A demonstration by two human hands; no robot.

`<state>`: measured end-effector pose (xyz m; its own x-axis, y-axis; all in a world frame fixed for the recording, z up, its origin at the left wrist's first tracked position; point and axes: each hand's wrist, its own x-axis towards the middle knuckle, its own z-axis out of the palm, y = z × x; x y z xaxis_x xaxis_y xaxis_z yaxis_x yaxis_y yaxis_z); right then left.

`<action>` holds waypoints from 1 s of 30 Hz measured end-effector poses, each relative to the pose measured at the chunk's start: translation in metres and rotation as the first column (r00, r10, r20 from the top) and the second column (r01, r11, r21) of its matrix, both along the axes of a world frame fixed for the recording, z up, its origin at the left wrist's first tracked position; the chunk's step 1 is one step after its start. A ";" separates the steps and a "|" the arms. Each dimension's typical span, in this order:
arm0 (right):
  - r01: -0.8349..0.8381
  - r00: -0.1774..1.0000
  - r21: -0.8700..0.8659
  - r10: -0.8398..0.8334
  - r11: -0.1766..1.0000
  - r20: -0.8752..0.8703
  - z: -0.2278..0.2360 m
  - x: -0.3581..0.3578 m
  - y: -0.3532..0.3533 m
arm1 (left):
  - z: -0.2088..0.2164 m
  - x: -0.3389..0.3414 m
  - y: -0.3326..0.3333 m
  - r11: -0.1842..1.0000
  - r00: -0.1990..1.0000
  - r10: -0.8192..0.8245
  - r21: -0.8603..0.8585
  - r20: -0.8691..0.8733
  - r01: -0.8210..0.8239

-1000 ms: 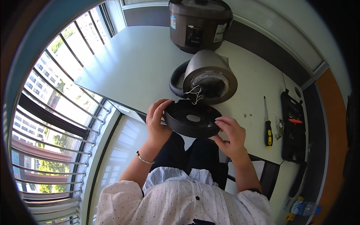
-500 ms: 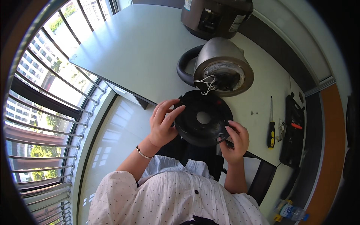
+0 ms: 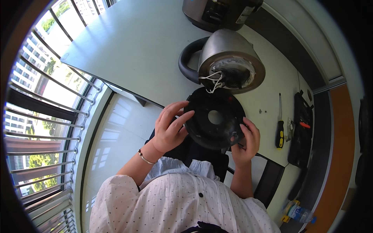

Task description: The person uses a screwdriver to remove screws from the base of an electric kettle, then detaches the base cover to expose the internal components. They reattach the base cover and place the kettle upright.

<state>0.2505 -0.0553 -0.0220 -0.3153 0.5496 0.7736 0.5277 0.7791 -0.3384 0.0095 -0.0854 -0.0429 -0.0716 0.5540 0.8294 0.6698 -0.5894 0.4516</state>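
Observation:
Between my hands is a round black plastic kettle base cover (image 3: 198, 126) with a hole in its centre. My left hand (image 3: 169, 127) grips its left rim, fingertips over the top. At the lower right edge, my right hand (image 3: 247, 140) is closed round the rim, its thumb mostly hidden. Just beyond the cover, a metal electric kettle (image 3: 228, 43) lies on its side with its opened underside toward me and its black handle to the left. White wires (image 3: 213, 80) hang out of that underside, down to the cover's far edge.
A dark brown cooker (image 3: 217, 14) stands behind the kettle on the pale table (image 3: 128, 50). To the right lie tiny loose parts (image 3: 263, 111), a yellow-black screwdriver (image 3: 279, 134) and a black tool case (image 3: 300, 136). A plastic bottle (image 3: 303, 214) is at lower right. Window bars (image 3: 46, 128) line the left.
The view has shifted slightly, so the kettle and cooker appear higher. The cover has moved a little to the right with both hands, and my right fingers have shifted along its rim.

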 end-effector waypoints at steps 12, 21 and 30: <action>0.031 0.991 -0.097 -0.044 0.995 -0.126 -0.006 0.001 0.001 | 0.002 0.002 0.002 1.000 1.000 -0.031 -0.008 -0.001 0.031; -0.077 0.943 -0.232 -0.005 0.970 -0.333 0.001 0.003 0.001 | 0.017 0.003 0.009 0.997 0.998 -0.048 0.062 -0.047 0.051; 0.008 0.993 -0.034 -0.012 0.999 -0.118 0.007 0.019 -0.001 | 0.013 0.003 -0.001 0.985 0.988 -0.018 0.166 -0.154 0.044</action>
<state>0.2691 -0.0563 -0.0154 -0.2173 0.5781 0.7865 0.4899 0.7615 -0.4244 0.0122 -0.0866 -0.0297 0.0773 0.4056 0.9108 0.7029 -0.6700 0.2387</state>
